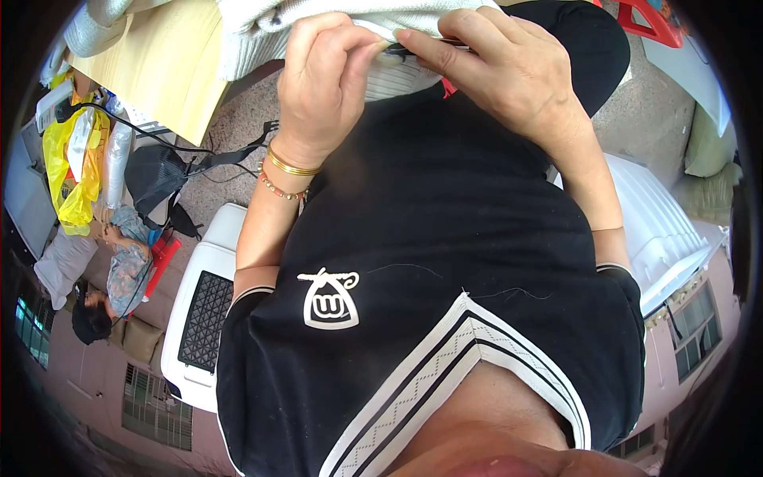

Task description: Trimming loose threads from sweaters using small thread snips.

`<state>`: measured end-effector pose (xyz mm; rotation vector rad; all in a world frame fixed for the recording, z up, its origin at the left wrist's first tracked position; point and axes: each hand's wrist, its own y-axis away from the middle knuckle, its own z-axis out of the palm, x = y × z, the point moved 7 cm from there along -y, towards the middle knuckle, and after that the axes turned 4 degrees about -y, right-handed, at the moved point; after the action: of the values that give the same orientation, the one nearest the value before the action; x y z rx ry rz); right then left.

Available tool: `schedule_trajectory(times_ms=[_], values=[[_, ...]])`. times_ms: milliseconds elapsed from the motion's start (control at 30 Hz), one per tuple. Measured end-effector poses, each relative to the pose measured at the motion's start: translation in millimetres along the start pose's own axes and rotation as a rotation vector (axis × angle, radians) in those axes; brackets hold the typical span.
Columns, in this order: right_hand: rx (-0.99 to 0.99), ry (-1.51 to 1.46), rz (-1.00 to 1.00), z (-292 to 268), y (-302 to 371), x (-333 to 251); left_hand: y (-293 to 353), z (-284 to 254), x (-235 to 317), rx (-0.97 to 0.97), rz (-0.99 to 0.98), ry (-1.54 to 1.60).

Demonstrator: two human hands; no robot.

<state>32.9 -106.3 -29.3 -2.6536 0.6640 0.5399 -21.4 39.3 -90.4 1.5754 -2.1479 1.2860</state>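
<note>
At the top middle, a white ribbed knit garment lies across my lap. My left hand pinches it, thumb and index finger pressed together at its edge. My right hand is closed around a slim dark tool. Only a short part of this tool shows between the hands, so its exact kind cannot be made out. The fingertips of both hands nearly meet over the knit.
A pale wooden board is at the upper left. Beyond it are a yellow plastic bag, a black mesh bag and a seated person. A white case stands left, a white ribbed plastic container right, a red stool upper right.
</note>
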Motion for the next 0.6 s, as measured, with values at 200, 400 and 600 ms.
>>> schedule_trajectory(times_ms=[200, 400, 600], values=[[-0.054, 0.264, -0.182, 4.9, 0.6, -8.4, 7.6, 4.0, -10.3, -0.056, -0.196, 0.124], [0.229, -0.209, 0.184, -19.7, 13.7, 40.0, -1.7, -3.9, -6.7, -0.109, -0.180, -0.063], [0.480, -0.747, 0.761, -15.7, 72.7, 97.5, -3.7, -12.0, -9.8, -0.326, -0.271, -0.081]])
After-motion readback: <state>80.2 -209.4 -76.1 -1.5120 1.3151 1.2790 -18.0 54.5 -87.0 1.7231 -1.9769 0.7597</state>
